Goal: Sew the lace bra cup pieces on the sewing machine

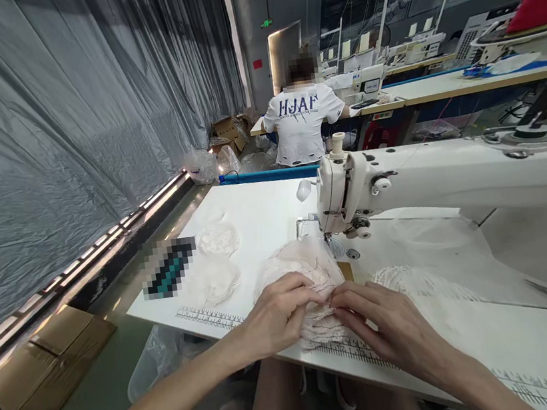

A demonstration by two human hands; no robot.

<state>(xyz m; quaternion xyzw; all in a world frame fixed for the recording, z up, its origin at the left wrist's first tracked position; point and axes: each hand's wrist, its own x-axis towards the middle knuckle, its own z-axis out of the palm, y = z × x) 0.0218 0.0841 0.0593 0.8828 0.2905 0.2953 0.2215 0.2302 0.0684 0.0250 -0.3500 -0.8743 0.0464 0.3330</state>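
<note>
A pale pink lace piece [301, 265] lies bunched on the white sewing table [265, 216], just in front of the needle of a white sewing machine [352, 188]. My left hand [277, 312] rests on its near edge, fingers curled and pinching the fabric. My right hand [384, 318] meets it from the right, fingertips pressed on the same lace. Both hands touch at the middle of the piece. White lace [414, 280] spreads to the right under my right wrist.
Two white lace cups [217, 259] lie on the table's left part, next to a blurred dark object [168, 267]. Cardboard [46, 359] lies on the floor at left, by a plastic curtain. A person in a white shirt [300, 124] sits ahead at another table.
</note>
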